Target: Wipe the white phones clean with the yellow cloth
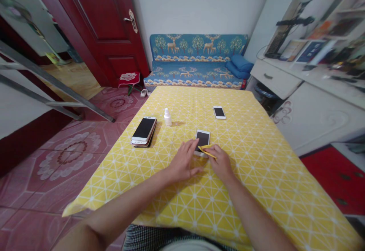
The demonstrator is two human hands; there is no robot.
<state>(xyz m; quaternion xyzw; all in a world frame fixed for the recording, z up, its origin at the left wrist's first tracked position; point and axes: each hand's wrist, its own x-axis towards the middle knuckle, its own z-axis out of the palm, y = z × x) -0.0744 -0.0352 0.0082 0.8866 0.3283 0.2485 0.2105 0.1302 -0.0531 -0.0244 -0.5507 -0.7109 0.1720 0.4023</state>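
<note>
A white smartphone (203, 137) with a dark screen lies flat on the yellow patterned tablecloth (182, 205) in front of me. My left hand (184, 160) rests at its left edge, fingers stretched out and thumb apart, holding nothing. Pinched in my right hand (220, 162) is a folded yellow cloth (208, 151), which lies over the lower right part of the phone. The cloth hides some of the screen, and my fingers cover part of the phone's lower end.
Left of the phone stand a small white bottle (167, 118) and a stack of phones (144, 130). Another white phone (219, 112) lies farther back on the right. A blue sofa (196, 70) is behind the table, a white desk (313, 102) to the right, a metal ladder (57, 85) at left.
</note>
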